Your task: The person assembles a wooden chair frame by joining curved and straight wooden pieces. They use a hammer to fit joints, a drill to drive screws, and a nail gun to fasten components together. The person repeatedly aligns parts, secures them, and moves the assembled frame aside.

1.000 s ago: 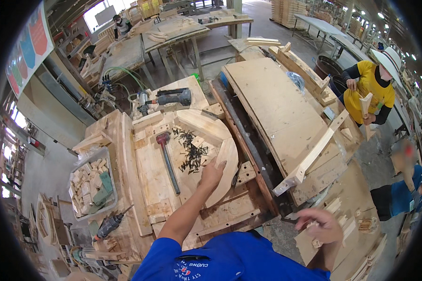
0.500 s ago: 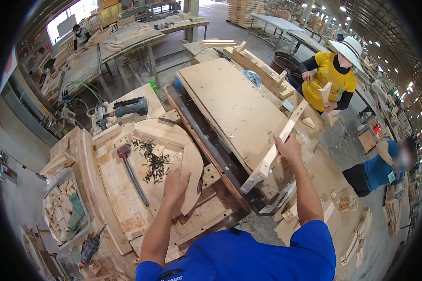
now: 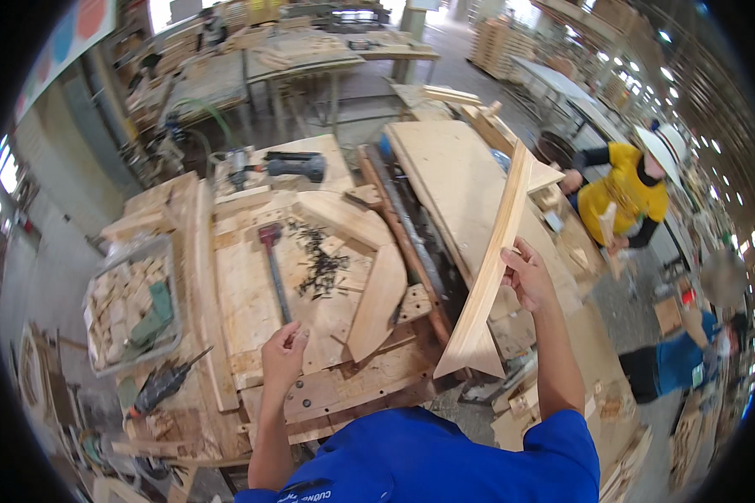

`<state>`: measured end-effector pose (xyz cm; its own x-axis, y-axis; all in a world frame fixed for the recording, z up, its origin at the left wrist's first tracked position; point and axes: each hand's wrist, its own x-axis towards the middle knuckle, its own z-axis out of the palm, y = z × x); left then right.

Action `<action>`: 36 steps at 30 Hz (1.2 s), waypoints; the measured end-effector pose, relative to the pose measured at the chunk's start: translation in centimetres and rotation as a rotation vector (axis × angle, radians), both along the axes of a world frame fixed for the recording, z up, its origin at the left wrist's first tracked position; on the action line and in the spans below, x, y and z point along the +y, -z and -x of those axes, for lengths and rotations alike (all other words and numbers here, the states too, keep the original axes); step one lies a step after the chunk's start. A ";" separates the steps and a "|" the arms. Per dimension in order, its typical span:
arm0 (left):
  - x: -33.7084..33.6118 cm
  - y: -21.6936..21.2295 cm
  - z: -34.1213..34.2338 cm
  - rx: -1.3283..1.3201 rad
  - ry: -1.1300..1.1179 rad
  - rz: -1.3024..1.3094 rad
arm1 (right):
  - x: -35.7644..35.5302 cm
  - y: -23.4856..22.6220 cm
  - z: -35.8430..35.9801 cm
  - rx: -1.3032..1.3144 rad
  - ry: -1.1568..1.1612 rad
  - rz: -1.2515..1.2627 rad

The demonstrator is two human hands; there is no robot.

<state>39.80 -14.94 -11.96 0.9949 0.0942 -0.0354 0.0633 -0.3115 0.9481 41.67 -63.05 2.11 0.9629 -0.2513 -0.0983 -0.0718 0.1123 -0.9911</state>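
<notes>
The right hand (image 3: 527, 277) grips a long pale wooden plank (image 3: 488, 277), fingers wrapped round its edge, holding it tilted on end above the gap beside the desk (image 3: 226, 285); the left hand (image 3: 283, 356) hovers loosely curled and empty over the desk's front, just by the handle of a red-headed hammer (image 3: 273, 264); a heap of dark nails (image 3: 319, 260) lies beside a curved wooden piece (image 3: 377, 293); a person in yellow works well apart at right.

long pale wooden slat (image 3: 493, 267) | raw, unpainted, wider cut at its lower end | tilted steeply, upper end away | held at mid-length by right hand (image 3: 524, 275) | above table edge (image 3: 411, 251)
</notes>
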 end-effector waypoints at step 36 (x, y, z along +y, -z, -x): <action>12.7 -5.1 9.1 0.133 -0.495 0.388 | 48.5 15.1 -24.2 -1.492 -1.142 1.289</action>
<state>30.72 -2.20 -6.88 0.8216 0.4970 -0.2793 0.2363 0.1488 0.9602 65.85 -14.58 -12.96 -0.0805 0.9519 0.2956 0.9915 0.0460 0.1220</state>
